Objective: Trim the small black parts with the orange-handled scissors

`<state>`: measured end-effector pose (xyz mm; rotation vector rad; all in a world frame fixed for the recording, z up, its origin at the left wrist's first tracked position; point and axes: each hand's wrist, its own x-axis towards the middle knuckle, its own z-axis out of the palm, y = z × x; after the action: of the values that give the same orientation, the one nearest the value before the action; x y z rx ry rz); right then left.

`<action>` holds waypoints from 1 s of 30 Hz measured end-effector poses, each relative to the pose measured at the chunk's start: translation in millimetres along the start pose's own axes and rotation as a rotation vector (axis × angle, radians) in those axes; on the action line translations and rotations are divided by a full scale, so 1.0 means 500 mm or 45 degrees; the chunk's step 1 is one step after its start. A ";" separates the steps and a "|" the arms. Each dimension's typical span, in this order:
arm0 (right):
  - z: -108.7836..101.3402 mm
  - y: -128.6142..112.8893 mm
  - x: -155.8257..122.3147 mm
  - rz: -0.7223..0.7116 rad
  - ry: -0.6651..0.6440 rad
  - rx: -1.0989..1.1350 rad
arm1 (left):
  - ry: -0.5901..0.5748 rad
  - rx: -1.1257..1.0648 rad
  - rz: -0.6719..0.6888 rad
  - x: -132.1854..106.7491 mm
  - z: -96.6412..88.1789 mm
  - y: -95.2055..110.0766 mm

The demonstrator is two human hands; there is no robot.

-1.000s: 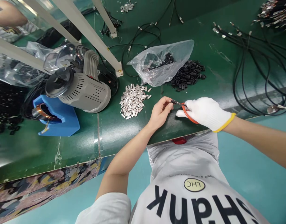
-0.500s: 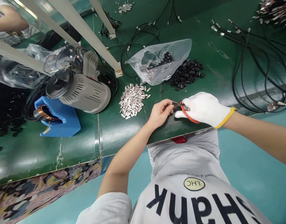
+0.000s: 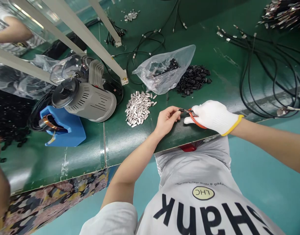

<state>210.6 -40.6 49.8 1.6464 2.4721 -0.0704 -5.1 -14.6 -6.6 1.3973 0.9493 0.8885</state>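
Note:
My bare left hand (image 3: 166, 120) is curled in a pinch over the front of the green bench (image 3: 120, 137), holding a small part I cannot make out. My right hand (image 3: 212, 116), in a white glove with a yellow cuff, grips orange-handled scissors (image 3: 194, 118). The scissor tips meet my left fingertips. Just left of my hands lies a heap of small silver metal pieces (image 3: 138, 107).
A clear bag (image 3: 164, 68) of parts and a pile of small black parts (image 3: 192, 80) lie behind my hands. A grey machine (image 3: 87, 98) and a blue holder (image 3: 64, 129) stand at left. Black cables (image 3: 269, 65) spread at right. Another person's arm (image 3: 0, 192) shows at lower left.
My hands have stayed together, shifting only slightly on the bench. Another person's arm has come into view at the lower left edge.

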 end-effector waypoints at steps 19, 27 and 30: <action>-0.001 -0.014 0.013 -0.044 0.046 0.033 | 0.003 0.035 0.026 -0.002 -0.011 0.004; 0.015 -0.013 0.014 -0.011 0.039 0.099 | 0.016 0.055 0.031 -0.002 -0.008 0.006; 0.003 -0.015 0.014 -0.003 0.044 0.127 | 0.014 0.059 0.037 -0.003 -0.006 0.005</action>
<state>201.3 -37.1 46.7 1.6970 2.5348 -0.1692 -8.2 -15.0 -4.1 1.4504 0.9656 0.9012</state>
